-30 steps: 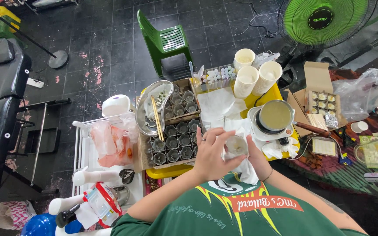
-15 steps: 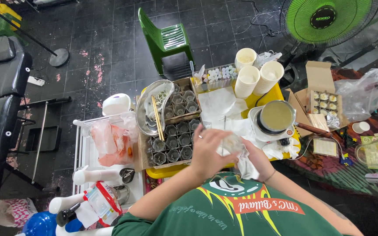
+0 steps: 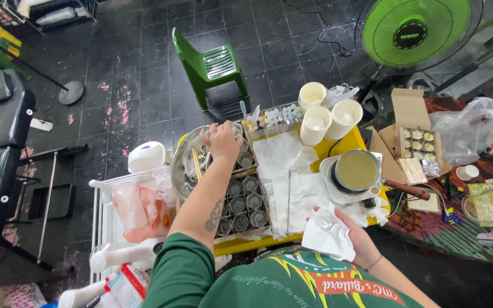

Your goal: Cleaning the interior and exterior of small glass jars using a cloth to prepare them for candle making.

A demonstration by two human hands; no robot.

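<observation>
Head view looks straight down on my two hands over a crowded yellow table (image 3: 349, 145). My left hand (image 3: 223, 140) is stretched forward to the far end of a cardboard tray (image 3: 243, 202) of small round jars, fingers closed around a little clear jar (image 3: 236, 130) held just above the tray's far row, beside a big glass bowl (image 3: 186, 165) with a wooden stick lying in it. My right hand (image 3: 352, 242) sits close to my body at the near edge of the table, its grip closed on a crumpled white tissue (image 3: 327, 235) that covers most of the palm. Between the hands lie flat sheets of white paper (image 3: 289, 171) spread on the table. Just beyond the right hand stands a small scale carrying a metal pot (image 3: 356, 171) of pale yellowish liquid, a dark handle pointing right. Three cream cups (image 3: 326, 114) stand at the far side, next to a clear box of small bottles (image 3: 281, 117). To the right, an open carton (image 3: 415, 131) holds rows of filled jars. On the floor beyond are a green chair (image 3: 209, 65) and a green fan (image 3: 417, 31). Left of the table, a white rack (image 3: 101, 228) holds a pinkish bag.
</observation>
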